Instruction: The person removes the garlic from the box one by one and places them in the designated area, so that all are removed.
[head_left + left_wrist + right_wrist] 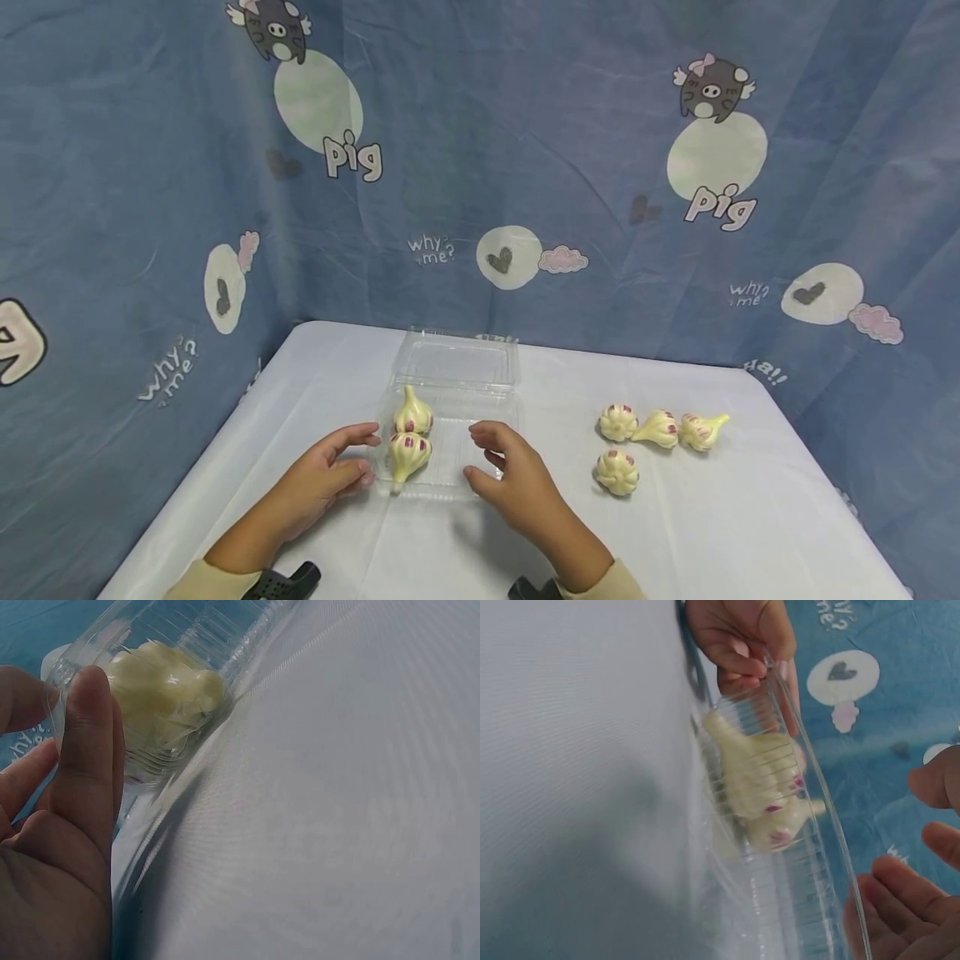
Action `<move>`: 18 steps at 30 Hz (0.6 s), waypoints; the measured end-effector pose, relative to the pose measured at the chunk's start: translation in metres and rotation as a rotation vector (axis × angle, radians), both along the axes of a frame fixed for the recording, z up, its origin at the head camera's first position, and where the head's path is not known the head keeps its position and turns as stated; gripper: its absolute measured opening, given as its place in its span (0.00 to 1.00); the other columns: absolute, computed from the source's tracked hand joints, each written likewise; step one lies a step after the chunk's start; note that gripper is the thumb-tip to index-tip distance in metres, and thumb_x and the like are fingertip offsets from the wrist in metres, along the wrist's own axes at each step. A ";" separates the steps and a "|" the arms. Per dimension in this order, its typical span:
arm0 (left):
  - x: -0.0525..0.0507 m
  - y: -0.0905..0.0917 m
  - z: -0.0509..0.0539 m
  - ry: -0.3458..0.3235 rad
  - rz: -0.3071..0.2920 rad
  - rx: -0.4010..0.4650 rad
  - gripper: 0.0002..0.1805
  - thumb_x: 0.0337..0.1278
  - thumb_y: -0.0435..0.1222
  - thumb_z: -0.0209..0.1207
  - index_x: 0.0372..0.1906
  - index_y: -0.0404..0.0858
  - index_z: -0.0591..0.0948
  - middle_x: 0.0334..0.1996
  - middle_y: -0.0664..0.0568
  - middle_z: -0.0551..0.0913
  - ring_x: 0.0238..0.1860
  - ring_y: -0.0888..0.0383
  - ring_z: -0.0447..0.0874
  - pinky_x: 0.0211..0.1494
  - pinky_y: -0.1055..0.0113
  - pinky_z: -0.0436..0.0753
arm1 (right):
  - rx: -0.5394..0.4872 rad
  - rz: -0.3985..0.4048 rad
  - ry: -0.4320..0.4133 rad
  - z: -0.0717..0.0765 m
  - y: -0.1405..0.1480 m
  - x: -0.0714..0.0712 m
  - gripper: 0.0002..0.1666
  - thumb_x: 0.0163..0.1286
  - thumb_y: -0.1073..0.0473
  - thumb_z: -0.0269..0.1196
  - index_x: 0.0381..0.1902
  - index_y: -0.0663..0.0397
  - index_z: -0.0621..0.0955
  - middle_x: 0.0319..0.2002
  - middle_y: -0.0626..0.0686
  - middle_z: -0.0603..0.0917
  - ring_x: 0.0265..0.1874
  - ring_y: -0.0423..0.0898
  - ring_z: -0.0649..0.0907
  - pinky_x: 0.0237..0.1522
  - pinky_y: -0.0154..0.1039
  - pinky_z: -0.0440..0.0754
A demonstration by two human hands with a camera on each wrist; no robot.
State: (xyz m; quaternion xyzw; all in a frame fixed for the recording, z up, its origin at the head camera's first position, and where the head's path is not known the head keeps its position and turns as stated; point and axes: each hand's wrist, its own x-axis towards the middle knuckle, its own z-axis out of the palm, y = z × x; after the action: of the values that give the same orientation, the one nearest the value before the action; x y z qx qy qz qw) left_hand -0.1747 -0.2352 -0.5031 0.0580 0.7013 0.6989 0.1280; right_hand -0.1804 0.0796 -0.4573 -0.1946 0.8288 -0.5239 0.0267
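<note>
A clear plastic clamshell box (457,475) lies with its lid (457,362) folded back. Inside it, along the left side, are two garlic bulbs, one (413,414) behind the other (408,454). My left hand (324,479) pinches the box's left rim between thumb and fingers; the left wrist view shows the rim between the thumb (88,727) and the fingers. Over the box's right side, my right hand (517,479) has its fingers and thumb apart and holds nothing. In the right wrist view its fingers (904,900) are near the rim; contact is unclear.
Several more garlic bulbs lie to the right on the white-covered table (720,525): three in a row, including the middle one (658,428), and one (617,472) nearer the front. A blue printed curtain (600,192) hangs behind and at the sides.
</note>
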 end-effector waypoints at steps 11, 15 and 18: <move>0.001 -0.001 -0.001 -0.004 -0.002 -0.011 0.38 0.72 0.34 0.63 0.80 0.32 0.60 0.71 0.36 0.63 0.42 0.64 0.81 0.51 0.69 0.86 | 0.011 0.038 -0.006 -0.002 -0.012 -0.007 0.28 0.68 0.63 0.70 0.65 0.54 0.77 0.65 0.59 0.78 0.67 0.59 0.78 0.68 0.53 0.78; 0.001 -0.001 0.000 0.003 -0.001 -0.017 0.37 0.72 0.34 0.63 0.79 0.33 0.61 0.71 0.36 0.63 0.42 0.64 0.81 0.50 0.69 0.86 | 0.055 0.053 0.004 0.000 -0.017 -0.008 0.28 0.68 0.62 0.71 0.65 0.54 0.77 0.64 0.59 0.79 0.66 0.58 0.78 0.69 0.50 0.78; 0.001 0.000 0.000 0.011 -0.005 -0.018 0.37 0.72 0.33 0.63 0.79 0.32 0.60 0.71 0.35 0.62 0.42 0.65 0.81 0.50 0.70 0.86 | 0.090 0.068 0.002 0.002 -0.020 -0.011 0.29 0.69 0.62 0.71 0.66 0.54 0.77 0.65 0.59 0.78 0.67 0.58 0.78 0.69 0.49 0.78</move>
State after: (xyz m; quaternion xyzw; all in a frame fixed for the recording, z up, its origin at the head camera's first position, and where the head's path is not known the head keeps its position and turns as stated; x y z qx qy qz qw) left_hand -0.1740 -0.2347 -0.5030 0.0624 0.7081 0.6919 0.1263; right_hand -0.1916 0.0596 -0.4553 -0.2220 0.8446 -0.4844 0.0524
